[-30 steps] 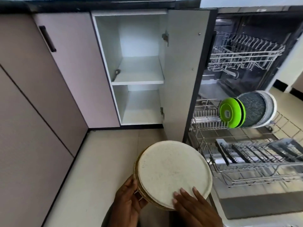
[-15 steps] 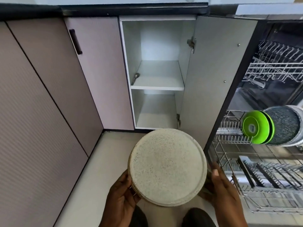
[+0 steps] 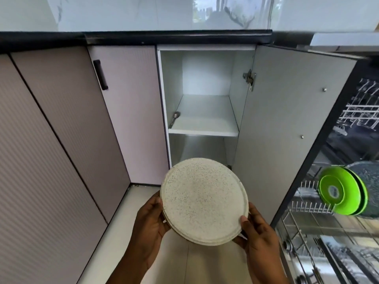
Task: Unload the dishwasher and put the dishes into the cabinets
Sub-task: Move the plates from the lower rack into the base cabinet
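Holding a small stack of speckled plates [image 3: 204, 201] in mid-air, I have it in front of the open cabinet [image 3: 172, 83], its far rim covering the mouth of the lower compartment and the floor below it. Both hands are clamped on the stack from opposite sides: the left hand [image 3: 149, 220] wraps the left rim, and the right hand [image 3: 256, 234] takes the lower right rim with its thumb over the top edge. The fingers underneath are hidden. I judge these plates stiff, breakable and fairly weighty together, with smooth rims that could slide on one another, so the two-sided rim grip with support beneath looks right to me. The stack is round and has no long axis; its flat face looks up toward the camera, tilted a little, the far edge aimed at the cabinet. The upper shelf [image 3: 205, 128] carries a spoon [image 3: 174, 118] at its left edge. Past the open door [image 3: 287, 130] green plates [image 3: 338, 193] stand on edge in the dishwasher rack [image 3: 307, 208], so there is more left to unload.
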Demonstrator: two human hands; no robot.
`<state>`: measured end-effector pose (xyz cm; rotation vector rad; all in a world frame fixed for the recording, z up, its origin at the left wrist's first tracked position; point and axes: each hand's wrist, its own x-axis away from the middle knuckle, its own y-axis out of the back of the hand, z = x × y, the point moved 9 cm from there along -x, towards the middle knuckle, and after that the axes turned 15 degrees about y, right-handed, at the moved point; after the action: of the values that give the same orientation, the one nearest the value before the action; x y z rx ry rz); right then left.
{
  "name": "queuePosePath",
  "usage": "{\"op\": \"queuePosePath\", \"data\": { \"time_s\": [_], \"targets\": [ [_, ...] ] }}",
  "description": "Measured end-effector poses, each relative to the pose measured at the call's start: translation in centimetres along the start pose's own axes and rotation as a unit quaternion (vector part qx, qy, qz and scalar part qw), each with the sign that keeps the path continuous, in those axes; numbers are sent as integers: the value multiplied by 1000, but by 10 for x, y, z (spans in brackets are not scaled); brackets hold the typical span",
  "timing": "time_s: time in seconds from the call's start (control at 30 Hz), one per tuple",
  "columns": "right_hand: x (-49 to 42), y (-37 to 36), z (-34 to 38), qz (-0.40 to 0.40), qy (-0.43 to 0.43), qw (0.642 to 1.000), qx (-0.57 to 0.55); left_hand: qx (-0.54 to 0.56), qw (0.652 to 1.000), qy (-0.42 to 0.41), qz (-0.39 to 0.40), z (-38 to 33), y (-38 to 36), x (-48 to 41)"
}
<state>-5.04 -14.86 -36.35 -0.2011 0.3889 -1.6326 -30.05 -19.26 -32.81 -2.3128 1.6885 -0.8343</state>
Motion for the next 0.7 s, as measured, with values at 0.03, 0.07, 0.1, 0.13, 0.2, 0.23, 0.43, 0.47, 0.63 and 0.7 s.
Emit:
{"op": "queuePosePath", "data": {
  "time_s": [0.03, 0.07, 0.1, 0.13, 0.2, 0.23, 0.43, 0.47, 0.63, 0.7],
  "targets": [
    [-12, -6, 1, -2, 8, 1000, 0, 4, 1000, -14, -1, -10, -4, -11],
    [-19, -11, 2, -10, 12, 1000, 0, 12, 1000, -24, -7, -17, -6, -18],
    [-33, -18, 4, -16, 18, 1000, -5, 23, 999, -32, -7, -27, -12, -31],
    [-46, -24, 5, -22, 25, 999, -10, 32, 999, -40, -5, -35, -18, -44],
    [-71, -38, 8, -21, 36, 999, -15, 48, 998, -47, 4, -50, -34, -66],
    [-85, -47, 11, -15, 42, 999, -15, 52, 997, -48, 11, -57, -43, -77],
    [-180, -80, -2, -31, 64, 997, 5, 61, 997, -46, -19, -87, -59, -181],
    [-199, -87, -9, -35, 69, 997, 15, 62, 997, -37, -35, -88, -56, -206],
    [-281, -113, -18, -63, 87, 993, 45, 27, 998, -1, -56, -105, -65, -290],
    [-314, -120, -19, -73, 107, 990, 57, -18, 998, 4, -57, -116, -72, -323]
  ]
}}
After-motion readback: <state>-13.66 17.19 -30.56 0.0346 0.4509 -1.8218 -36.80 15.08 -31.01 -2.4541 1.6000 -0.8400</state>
